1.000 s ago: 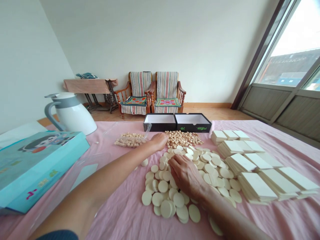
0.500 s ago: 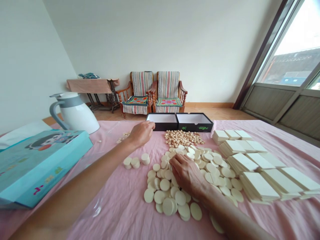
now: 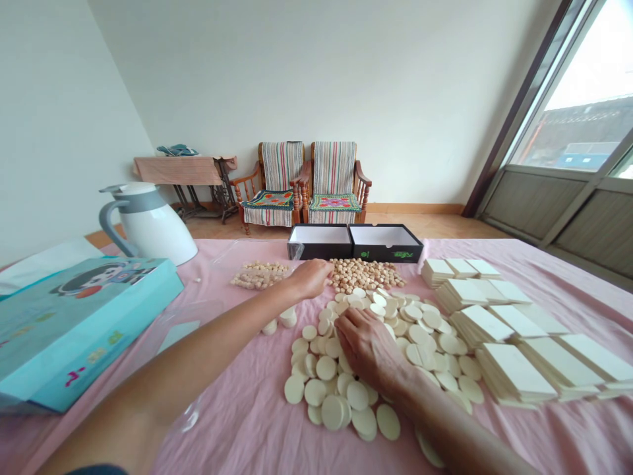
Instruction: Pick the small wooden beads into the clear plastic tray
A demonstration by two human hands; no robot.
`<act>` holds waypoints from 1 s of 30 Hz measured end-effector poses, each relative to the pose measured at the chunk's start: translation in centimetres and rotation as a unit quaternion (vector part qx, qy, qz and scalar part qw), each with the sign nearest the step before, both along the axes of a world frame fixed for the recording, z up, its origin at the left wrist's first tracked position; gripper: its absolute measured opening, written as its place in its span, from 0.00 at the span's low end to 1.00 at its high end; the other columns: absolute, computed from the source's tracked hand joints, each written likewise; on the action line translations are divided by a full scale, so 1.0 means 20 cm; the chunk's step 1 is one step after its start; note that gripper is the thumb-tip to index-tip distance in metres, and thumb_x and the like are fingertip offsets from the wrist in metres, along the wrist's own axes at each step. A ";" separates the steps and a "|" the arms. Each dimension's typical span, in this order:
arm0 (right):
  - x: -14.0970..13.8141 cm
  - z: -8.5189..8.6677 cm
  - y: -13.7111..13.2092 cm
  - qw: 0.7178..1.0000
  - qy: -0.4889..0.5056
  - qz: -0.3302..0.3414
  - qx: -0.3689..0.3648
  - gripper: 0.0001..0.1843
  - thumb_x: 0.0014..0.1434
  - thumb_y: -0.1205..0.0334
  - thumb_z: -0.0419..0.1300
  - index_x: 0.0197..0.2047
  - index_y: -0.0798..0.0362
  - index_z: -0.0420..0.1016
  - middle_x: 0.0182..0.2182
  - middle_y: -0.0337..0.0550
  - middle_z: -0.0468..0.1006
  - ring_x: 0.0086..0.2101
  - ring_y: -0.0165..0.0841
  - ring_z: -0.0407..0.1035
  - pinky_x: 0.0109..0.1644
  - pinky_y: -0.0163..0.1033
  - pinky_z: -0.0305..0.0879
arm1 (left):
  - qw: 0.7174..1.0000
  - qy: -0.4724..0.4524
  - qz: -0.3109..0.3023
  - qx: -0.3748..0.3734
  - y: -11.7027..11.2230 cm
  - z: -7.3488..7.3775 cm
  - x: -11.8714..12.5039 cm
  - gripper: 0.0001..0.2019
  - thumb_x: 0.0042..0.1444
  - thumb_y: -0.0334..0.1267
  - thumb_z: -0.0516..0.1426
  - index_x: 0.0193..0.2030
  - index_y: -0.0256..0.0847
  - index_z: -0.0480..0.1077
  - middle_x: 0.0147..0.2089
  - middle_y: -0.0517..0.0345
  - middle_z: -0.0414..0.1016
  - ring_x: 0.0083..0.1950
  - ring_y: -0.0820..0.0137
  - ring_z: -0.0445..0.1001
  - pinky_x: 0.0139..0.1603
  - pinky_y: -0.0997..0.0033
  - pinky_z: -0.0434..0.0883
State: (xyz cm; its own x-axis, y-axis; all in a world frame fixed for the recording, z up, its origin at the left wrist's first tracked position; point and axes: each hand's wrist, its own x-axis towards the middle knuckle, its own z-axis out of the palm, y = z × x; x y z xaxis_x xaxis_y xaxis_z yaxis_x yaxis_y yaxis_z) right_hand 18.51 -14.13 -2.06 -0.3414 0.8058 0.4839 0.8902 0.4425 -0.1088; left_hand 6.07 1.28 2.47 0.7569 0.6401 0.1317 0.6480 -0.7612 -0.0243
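Observation:
My left hand (image 3: 312,278) reaches across to the left edge of a heap of small wooden pieces (image 3: 368,274). Its fingers are closed together at the tips; what they hold, if anything, is too small to make out. My right hand (image 3: 363,340) lies low over a loose pile of pale round wooden discs (image 3: 326,367), its fingers curled down among them. Whatever sits under those fingertips is hidden. Short stacks of discs (image 3: 287,318) stand left of the pile, partly behind my left forearm. More small wooden pieces (image 3: 261,274) lie in a clear plastic container beyond that forearm.
Two black boxes with white insides (image 3: 386,236) stand at the table's far edge. Stacks of pale rectangular wooden boards (image 3: 517,373) fill the right side. A turquoise box (image 3: 84,316) and a white-grey jug (image 3: 153,224) stand at left on the pink cloth (image 3: 237,422).
My left hand has moved right and slightly nearer, from before the black box to the heap of small wooden pieces. The right hand stays about where it was.

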 end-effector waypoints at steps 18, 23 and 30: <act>0.01 -0.01 0.00 1.000 0.001 0.000 -0.005 0.08 0.62 0.70 0.50 0.31 0.54 0.65 0.31 0.41 0.68 0.31 0.30 0.59 0.36 0.36 0.50 | 0.987 -0.079 0.078 0.119 -0.02 0.11 -0.19 0.07 0.57 0.32 0.50 0.38 0.41 0.69 0.39 0.54 0.75 0.40 0.66 0.73 0.38 0.70 0.66; 0.01 -0.02 0.00 1.000 -0.005 -0.001 -0.001 0.09 0.62 0.70 0.50 0.30 0.54 0.65 0.30 0.41 0.68 0.30 0.30 0.59 0.36 0.37 0.50 | 0.964 -0.101 0.158 0.187 0.04 0.20 -0.44 0.06 0.55 0.33 0.52 0.37 0.39 0.69 0.37 0.53 0.73 0.38 0.64 0.72 0.37 0.69 0.66; 0.00 -0.01 0.00 1.000 -0.003 -0.004 0.000 0.09 0.61 0.70 0.50 0.30 0.54 0.66 0.30 0.41 0.68 0.30 0.30 0.59 0.36 0.37 0.51 | 0.983 -0.131 0.058 0.116 0.02 0.11 -0.31 0.06 0.54 0.32 0.54 0.37 0.40 0.71 0.38 0.55 0.74 0.41 0.66 0.73 0.41 0.70 0.67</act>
State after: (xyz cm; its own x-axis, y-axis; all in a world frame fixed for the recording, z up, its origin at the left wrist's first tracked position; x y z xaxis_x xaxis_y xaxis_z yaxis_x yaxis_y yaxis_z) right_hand 18.54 -14.09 -2.26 -0.3371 0.8090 0.4816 0.8947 0.4345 -0.1037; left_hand -0.13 1.63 4.73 0.6007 0.6501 0.4653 0.7378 -0.6750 -0.0095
